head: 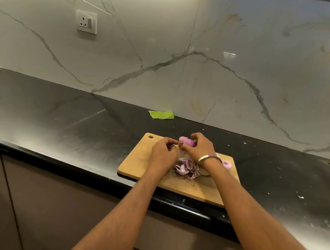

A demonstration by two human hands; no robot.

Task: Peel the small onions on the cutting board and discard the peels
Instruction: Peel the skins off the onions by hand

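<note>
Midway I'd say: my right hand [199, 149] grips an onion [187, 142] above the cutting board [139, 161], left hand [162, 155] seemingly pinching its skin; peels [185, 167] undiscarded.

Over the far edge of the wooden cutting board [143, 162], the right hand [200, 148] grips a small purple onion [187, 142], and the left hand [163, 153] pinches at its end. A heap of peels [185, 167] lies mid-board between the wrists. Another onion [226, 164] sits near the board's right edge. The board rests at the near edge of the dark worktop [54, 112].
</note>
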